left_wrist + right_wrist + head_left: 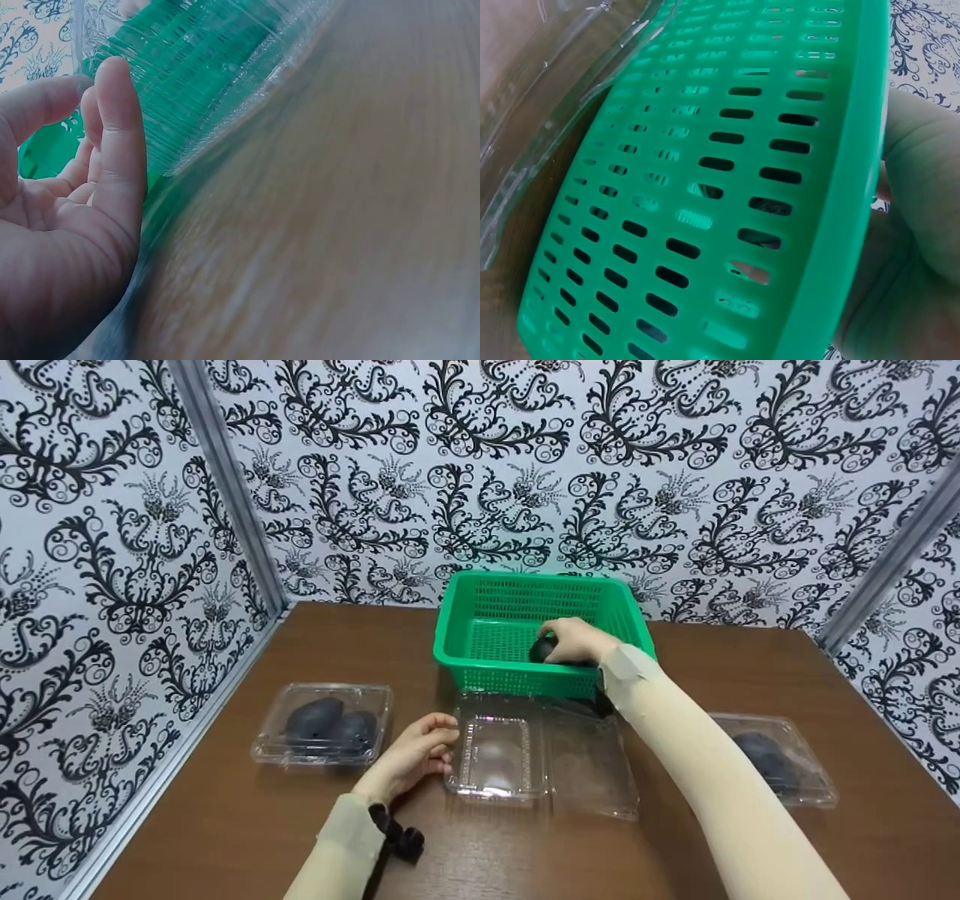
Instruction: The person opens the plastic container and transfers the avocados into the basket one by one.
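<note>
My right hand (577, 639) reaches over the near rim of a green plastic basket (447, 630) and grips a dark avocado (541, 649), thumb and fingers curled round it. In the right wrist view the slotted basket wall (727, 137) hides most of that hand (922, 247). In front of the basket lies an open clear plastic clamshell (499, 789), its lid (592, 780) folded out to the right. At the clamshell's left edge is my left hand (412, 751), holding nothing; its fingers (120, 135) are loosely bent in the left wrist view.
Closed clear clamshells stand on either side, the left one (274, 746) with dark avocados (315, 720) in it, the right one (814, 780) with dark fruit (765, 757). All rest on a brown table (480, 862). Patterned walls (510, 472) enclose the back and sides.
</note>
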Demonstrator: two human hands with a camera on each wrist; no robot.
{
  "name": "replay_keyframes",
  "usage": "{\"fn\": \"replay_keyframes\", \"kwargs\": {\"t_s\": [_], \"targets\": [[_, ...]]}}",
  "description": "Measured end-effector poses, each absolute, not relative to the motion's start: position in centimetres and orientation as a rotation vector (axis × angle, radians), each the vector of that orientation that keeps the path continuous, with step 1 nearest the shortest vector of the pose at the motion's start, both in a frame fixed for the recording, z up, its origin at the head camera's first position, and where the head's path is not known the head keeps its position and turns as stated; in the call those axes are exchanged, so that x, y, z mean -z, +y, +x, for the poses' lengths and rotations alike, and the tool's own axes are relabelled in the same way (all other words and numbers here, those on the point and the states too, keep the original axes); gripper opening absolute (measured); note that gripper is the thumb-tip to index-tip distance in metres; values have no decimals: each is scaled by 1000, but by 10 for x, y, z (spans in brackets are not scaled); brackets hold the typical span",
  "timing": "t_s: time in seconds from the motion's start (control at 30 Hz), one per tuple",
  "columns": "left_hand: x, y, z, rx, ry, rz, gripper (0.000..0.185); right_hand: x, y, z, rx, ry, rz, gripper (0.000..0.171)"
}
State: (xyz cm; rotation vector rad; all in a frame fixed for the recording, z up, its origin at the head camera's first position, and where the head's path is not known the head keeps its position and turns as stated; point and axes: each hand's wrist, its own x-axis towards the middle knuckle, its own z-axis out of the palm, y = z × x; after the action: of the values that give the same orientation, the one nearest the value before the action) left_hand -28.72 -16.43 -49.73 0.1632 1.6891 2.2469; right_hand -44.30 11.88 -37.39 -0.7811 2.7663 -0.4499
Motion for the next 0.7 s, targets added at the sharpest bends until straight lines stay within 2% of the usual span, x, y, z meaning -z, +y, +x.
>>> {"fn": "replay_keyframes", "kwargs": {"t_s": [0.7], "targets": [[496,-163,-287,-2228,1714,166,27,383,116,-446,362,2712,-816,46]]}}
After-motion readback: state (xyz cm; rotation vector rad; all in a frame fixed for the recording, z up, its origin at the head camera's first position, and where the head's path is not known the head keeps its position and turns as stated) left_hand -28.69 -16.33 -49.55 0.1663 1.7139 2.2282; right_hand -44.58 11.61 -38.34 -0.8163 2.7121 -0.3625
